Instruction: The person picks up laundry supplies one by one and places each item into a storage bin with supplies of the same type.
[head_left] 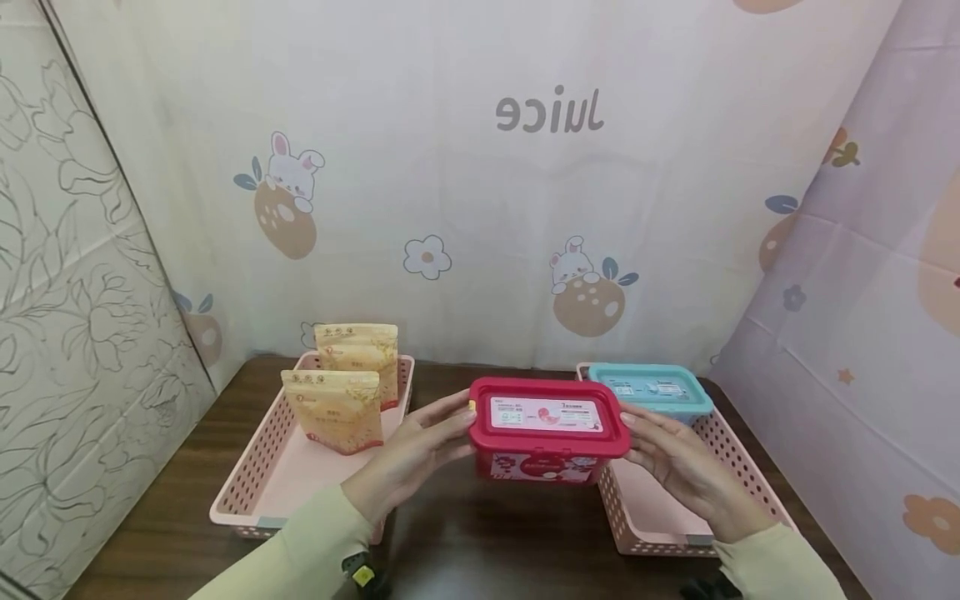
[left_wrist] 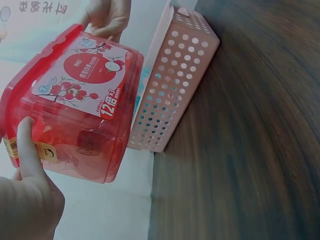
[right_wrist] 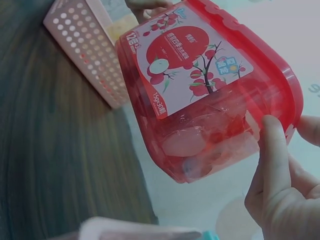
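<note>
Above the table between two baskets, both hands hold a red laundry pod box point(head_left: 551, 429) level by its two ends. Its lid is closed, and pods show through the clear red wall in the right wrist view. My left hand point(head_left: 412, 450) grips the left end, a finger lying along the wall near a yellow sticker point(left_wrist: 47, 151). At the opposite end my right hand point(head_left: 678, 458) grips the box, its thumb and fingers point(right_wrist: 275, 150) by the lid rim. Partly behind the right hand, a blue-lidded box point(head_left: 652, 389) sits in the right pink basket point(head_left: 738, 462).
The left pink basket point(head_left: 251, 475) holds two yellow pouches point(head_left: 337, 408) standing upright, one behind the other. Both baskets have perforated walls and stand on the dark wooden table point(head_left: 450, 542). Printed curtains point(head_left: 450, 192) close off the back and sides.
</note>
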